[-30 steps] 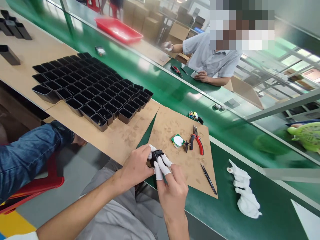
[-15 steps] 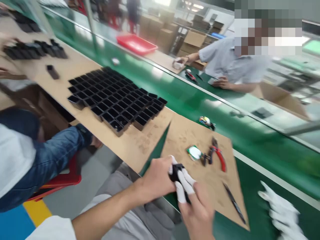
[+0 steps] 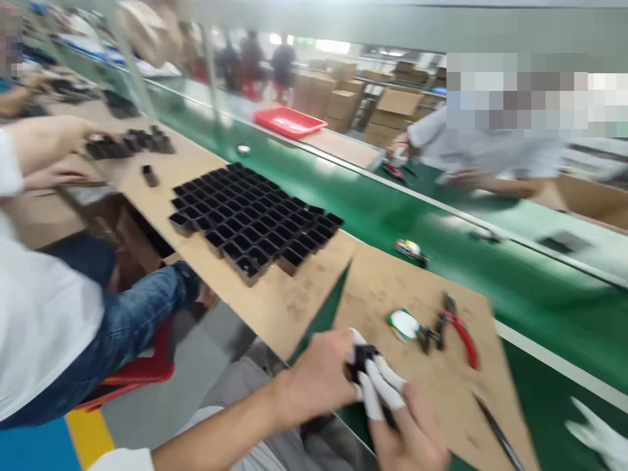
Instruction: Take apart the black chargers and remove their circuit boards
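A small black part [image 3: 364, 355], its kind hidden by my fingers, is held between both hands at the table's near edge. My left hand [image 3: 321, 369] is closed on its left side. White finger covers are on the fingertips of my right hand [image 3: 409, 418], which grips it from the right. Beyond the hands lies a green-edged roll with a white face [image 3: 405, 325], beside a small dark piece [image 3: 428, 339]. Red-handled pliers [image 3: 460, 332] rest to its right. A dark, slim pointed tool, perhaps tweezers [image 3: 498, 428], lies nearer me on the brown board.
Rows of open black boxes [image 3: 245, 219] cover the board on the left. A white glove [image 3: 601, 435] lies at the right. Past the green belt [image 3: 358, 206] stands a red tray [image 3: 289, 122]. A seated person in jeans [image 3: 147, 297] is on my left; another person works opposite.
The view has swung, so the table things appear shifted right and down. Both hands keep hold of the black part. Across the belt, the other person's hand has moved to the red-handled tool.
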A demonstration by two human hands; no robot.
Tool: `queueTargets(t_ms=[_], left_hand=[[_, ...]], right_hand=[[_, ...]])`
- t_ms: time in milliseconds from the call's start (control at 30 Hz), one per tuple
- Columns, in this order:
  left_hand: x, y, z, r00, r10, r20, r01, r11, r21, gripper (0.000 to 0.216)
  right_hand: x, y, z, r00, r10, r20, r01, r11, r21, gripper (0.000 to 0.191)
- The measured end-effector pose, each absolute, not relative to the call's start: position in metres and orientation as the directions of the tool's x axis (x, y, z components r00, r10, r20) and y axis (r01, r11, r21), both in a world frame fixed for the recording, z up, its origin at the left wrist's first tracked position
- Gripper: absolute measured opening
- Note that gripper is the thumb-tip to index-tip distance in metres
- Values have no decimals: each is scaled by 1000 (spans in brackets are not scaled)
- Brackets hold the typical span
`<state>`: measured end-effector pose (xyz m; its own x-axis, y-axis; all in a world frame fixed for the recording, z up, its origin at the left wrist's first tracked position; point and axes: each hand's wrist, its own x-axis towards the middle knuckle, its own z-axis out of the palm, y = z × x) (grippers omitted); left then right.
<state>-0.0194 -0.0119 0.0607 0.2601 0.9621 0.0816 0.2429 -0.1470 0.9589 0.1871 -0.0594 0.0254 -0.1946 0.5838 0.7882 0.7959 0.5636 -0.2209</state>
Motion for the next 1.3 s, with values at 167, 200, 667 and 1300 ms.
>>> queueTargets(t_ms=[167,200,667,1300], left_hand=[[-19,-19,46,292,956,39,187,-97,978,49],[-19,-19,46,298,954,35,184,-94,979,48],[-13,-23,35,239,966,98,313,-172,934,55],[-10,-22,34,326,942,79,364,-202,909,49]], right_hand=[[163,-67,38,-252,719,648,759,562,-329,24],[163,-69,39,-249,727,639,766,552,-330,25],[164,-76,32,-225,755,615,725,552,-412,45],[167,-79,19,-142,723,676,776,505,-377,32]])
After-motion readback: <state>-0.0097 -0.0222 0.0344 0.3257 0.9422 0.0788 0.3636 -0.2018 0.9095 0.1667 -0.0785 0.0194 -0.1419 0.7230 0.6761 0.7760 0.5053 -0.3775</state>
